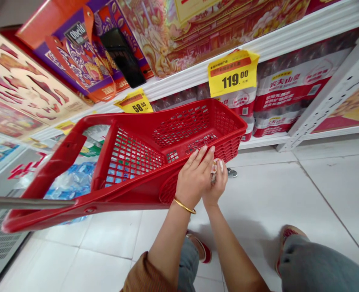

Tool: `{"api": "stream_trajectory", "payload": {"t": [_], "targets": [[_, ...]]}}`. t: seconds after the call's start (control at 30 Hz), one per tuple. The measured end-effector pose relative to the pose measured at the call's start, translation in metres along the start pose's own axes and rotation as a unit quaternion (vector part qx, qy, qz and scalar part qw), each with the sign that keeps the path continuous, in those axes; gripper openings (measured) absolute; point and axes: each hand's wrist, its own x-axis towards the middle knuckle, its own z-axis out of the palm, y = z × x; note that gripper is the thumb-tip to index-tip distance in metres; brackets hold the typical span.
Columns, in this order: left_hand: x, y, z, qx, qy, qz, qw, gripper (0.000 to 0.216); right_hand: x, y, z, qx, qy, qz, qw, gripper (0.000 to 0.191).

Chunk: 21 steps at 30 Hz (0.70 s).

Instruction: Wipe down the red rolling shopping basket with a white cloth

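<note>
At frame centre, the left hand (194, 178) lies flat, fingers extended, on the rim of the red basket (142, 162). The right hand (217, 182), just beside, is closed around a small pale object (213, 173), kind indiscernible.

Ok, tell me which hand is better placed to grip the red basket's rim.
Left. The left hand rests open on the rim of the red basket, while the right hand is closed on a small pale scrap.

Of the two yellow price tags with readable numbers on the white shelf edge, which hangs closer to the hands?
The larger yellow price tag reading 119.00, hanging right above the red plastic basket's far end; the 58.00 tag sits farther left.
</note>
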Motion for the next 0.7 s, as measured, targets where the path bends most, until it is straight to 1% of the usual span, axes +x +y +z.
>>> {"api": "stream_trajectory", "payload": {"t": [0.17,0.27,0.37,0.5,0.6,0.7], "targets": [[0.006,0.001,0.006,0.025,-0.002,0.001,1.000,0.043,0.021,-0.021,-0.001,0.032,0.024,0.003,0.999,0.039],[0.008,0.002,0.008,0.040,0.003,0.003,0.999,0.042,0.038,-0.031,-0.002,0.046,0.038,-0.013,0.998,0.038],[0.012,0.002,0.009,0.047,0.011,0.007,0.999,0.041,0.055,-0.034,-0.002,0.046,0.038,-0.037,0.998,0.039],[0.015,0.002,0.012,0.046,0.020,0.010,0.999,0.039,0.065,-0.028,0.001,0.033,0.032,-0.093,0.995,0.041],[0.016,0.003,0.015,0.047,0.018,0.010,0.999,0.041,0.062,-0.018,0.003,0.025,0.027,-0.136,0.990,0.046],[0.015,0.006,0.016,0.060,0.016,0.004,0.998,0.042,0.057,-0.010,0.005,0.010,0.026,-0.152,0.988,0.050]]}}
